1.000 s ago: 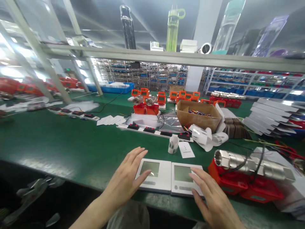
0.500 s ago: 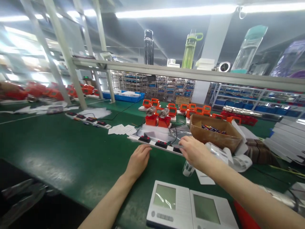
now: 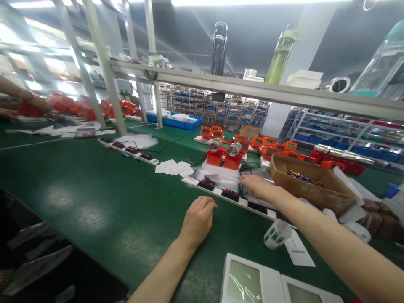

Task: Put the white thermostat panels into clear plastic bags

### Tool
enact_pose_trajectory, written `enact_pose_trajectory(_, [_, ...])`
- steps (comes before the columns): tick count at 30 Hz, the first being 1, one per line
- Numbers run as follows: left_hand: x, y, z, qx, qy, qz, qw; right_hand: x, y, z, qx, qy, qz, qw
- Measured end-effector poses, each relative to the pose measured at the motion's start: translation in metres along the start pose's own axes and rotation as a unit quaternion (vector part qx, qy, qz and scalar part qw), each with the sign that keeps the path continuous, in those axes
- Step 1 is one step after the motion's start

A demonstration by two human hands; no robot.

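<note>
My left hand rests on the green table with its fingers curled together and nothing visible in them. It lies just in front of a white strip carrying black blocks with red parts. Beyond that strip, my right hand reaches in with fingers drawn together beside a black wire. What its fingertips hold, if anything, is too small to make out. Whitish plastic sheets lie next to it. Behind them stand two red-orange holders with silver metal cylinders on top.
A cardboard box with small coloured items stands at right. Nearer are a white plastic cage-like cylinder, a printed card and white devices with screens. White paper pieces lie left. A shelf beam crosses above; another person's arm is far left.
My right hand has moved from the right end of the strip to beyond its middle, by the plastic sheets. My left hand stays on the table. The view has shifted right and down.
</note>
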State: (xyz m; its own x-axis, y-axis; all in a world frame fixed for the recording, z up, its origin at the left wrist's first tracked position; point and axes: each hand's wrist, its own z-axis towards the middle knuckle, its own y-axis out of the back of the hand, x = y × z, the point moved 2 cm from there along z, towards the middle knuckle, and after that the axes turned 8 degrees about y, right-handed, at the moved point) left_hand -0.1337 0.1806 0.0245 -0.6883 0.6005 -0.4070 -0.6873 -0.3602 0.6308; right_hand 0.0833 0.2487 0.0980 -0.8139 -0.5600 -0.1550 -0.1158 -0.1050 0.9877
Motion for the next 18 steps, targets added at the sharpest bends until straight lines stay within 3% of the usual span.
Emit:
enact_pose_trajectory(6, [0.001, 0.000, 0.000, -0.007, 0.013, -0.002, 1.000, -0.018, 0.036, -0.004, -0.162, -0.119, 0.070, 0.977])
enact_pose_trajectory(9, [0.000, 0.000, 0.001, -0.016, 0.015, -0.002, 1.000, -0.017, 0.042, -0.010, -0.207, -0.173, 0.114, 0.956])
enact_pose_trajectory(13, [-0.002, 0.000, 0.001, -0.024, 0.010, -0.004, 1.000, -0.010, 0.040, -0.018, -0.222, -0.186, 0.159, 0.944])
enact_pose_trajectory(18, [-0.005, 0.003, -0.001, -0.039, -0.006, -0.012, 0.999, 0.014, 0.057, -0.032, -0.308, -0.162, 0.139, 0.927])
